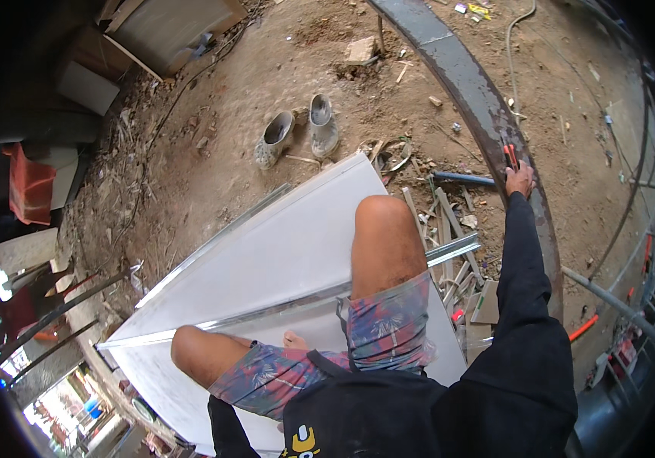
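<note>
Out to the right, my right hand (520, 180) is closed round the rear end of a red and black utility knife (511, 156). Hand and knife are over the top of a long dark metal beam (487, 103); the fingers are partly hidden, and I cannot tell whether the knife rests on the metal. Only a black left sleeve (228, 429) shows at the lower edge; my left hand is out of sight. Beneath my bent legs lies a large white board (281, 252), with a shiny metal channel (266, 314) running across it.
A pair of dirty clogs (275, 137) stands on the dirt ground past the board. Wood strips and scraps (453, 229) are heaped between board and beam. A blue pipe (463, 179) lies near the beam. An orange-red plastic container (30, 187) is at far left.
</note>
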Motion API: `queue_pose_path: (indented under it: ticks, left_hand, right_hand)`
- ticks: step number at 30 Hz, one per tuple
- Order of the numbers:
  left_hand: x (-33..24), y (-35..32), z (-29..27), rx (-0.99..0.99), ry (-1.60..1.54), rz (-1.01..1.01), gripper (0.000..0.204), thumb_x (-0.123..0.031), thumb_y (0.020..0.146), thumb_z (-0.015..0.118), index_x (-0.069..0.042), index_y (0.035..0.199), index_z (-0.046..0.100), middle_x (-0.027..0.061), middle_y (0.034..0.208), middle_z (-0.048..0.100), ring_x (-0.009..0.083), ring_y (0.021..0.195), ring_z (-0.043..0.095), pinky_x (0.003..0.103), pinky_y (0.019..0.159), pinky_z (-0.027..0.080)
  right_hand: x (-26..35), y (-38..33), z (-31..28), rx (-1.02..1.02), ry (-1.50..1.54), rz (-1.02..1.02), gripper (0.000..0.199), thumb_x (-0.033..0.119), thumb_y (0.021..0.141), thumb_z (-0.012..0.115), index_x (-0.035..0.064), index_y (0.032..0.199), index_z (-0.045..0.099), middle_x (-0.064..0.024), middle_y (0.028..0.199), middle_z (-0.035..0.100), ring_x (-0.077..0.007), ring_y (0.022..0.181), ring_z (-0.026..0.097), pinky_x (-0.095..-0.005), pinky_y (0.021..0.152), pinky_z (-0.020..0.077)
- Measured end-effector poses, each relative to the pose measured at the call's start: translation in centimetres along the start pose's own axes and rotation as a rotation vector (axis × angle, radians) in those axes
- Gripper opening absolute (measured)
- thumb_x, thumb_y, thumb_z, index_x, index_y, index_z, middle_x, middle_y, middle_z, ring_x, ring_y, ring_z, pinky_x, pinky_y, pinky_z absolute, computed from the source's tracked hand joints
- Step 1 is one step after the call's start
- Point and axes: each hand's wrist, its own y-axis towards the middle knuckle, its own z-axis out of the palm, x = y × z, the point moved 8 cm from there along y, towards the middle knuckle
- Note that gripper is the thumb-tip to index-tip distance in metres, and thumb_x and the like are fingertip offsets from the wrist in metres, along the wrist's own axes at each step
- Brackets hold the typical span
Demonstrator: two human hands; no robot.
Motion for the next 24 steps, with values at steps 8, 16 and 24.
queue_pose_path:
  ticks: [8, 16, 24]
  left_hand:
    - [-4.3, -6.3, 4.8, -0.002, -0.085, -0.051, 0.069, -0.050, 0.099, 0.045, -0.016, 0.156, 0.024, 0.0166, 0.155, 0.033, 0.0358, 0.143, 0.033, 0.041, 0.119, 0.025]
    - [-6.8, -6.4, 7.7, 0.043, -0.112, 0.008, 0.064, -0.044, 0.101, 0.047, -0.017, 0.155, 0.028, 0.0178, 0.152, 0.039, 0.0353, 0.142, 0.036, 0.041, 0.119, 0.026]
    - [-9.7, -2.0, 1.1, 0.228, 0.070, 0.162, 0.058, -0.039, 0.102, 0.048, -0.018, 0.154, 0.032, 0.0190, 0.148, 0.044, 0.0348, 0.140, 0.039, 0.040, 0.119, 0.027]
  right_hand:
    - [2.3, -0.3, 0.1, -0.010, -0.138, -0.092, 0.054, 0.029, 0.084, 0.075, 0.0129, 0.130, 0.051, -0.0114, 0.126, 0.053, -0.0315, 0.118, 0.053, -0.0537, 0.101, 0.0336]
    - [2.0, -0.2, 0.5, 0.054, -0.132, -0.071, 0.056, 0.029, 0.085, 0.075, 0.0132, 0.132, 0.048, -0.0122, 0.125, 0.050, -0.0328, 0.117, 0.052, -0.0585, 0.104, 0.0300]
    - [1.5, -0.1, -0.2, 0.030, -0.120, 0.010, 0.056, 0.026, 0.084, 0.076, 0.0149, 0.131, 0.049, -0.0111, 0.127, 0.049, -0.0392, 0.115, 0.050, -0.0531, 0.100, 0.0360]
